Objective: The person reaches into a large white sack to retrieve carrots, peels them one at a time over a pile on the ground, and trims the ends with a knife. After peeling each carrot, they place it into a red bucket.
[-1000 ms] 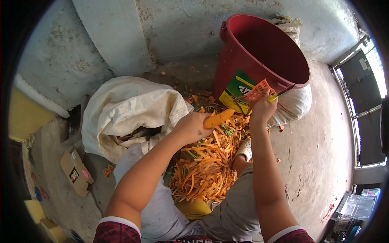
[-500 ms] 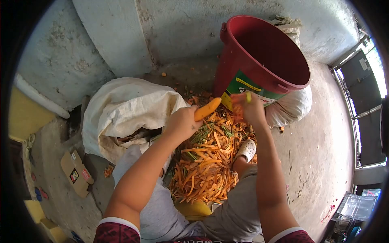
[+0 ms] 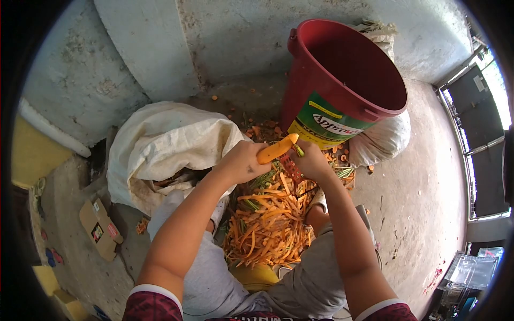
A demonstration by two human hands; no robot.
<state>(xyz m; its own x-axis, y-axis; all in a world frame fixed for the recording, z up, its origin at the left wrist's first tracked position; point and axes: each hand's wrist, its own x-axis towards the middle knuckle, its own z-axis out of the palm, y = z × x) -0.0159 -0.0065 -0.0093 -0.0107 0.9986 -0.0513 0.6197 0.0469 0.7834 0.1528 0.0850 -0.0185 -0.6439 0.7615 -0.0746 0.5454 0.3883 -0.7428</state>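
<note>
My left hand point(image 3: 243, 162) is closed around the thick end of an orange carrot point(image 3: 276, 150), whose tip points up and right. Close beside that tip is my right hand point(image 3: 312, 160), its fingers bent around a red perforated tool point(image 3: 290, 167); the tool's kind is not clear. A small yellow-green piece point(image 3: 299, 152) shows at those fingers, near the carrot. Below both hands lies a heap of orange carrot peelings point(image 3: 267, 214) mixed with green stems, between my legs.
A large dark red bin point(image 3: 300, 75) with a green and yellow label stands ahead. To the left sits an open white sack point(image 3: 176, 128); another filled sack point(image 3: 383, 142) rests behind the bin. A flattened cardboard box point(image 3: 100, 230) lies on the floor at left.
My right hand has come down and left, bringing the red tool from near the bin's label to beside the carrot's tip. The left hand and carrot have shifted slightly.
</note>
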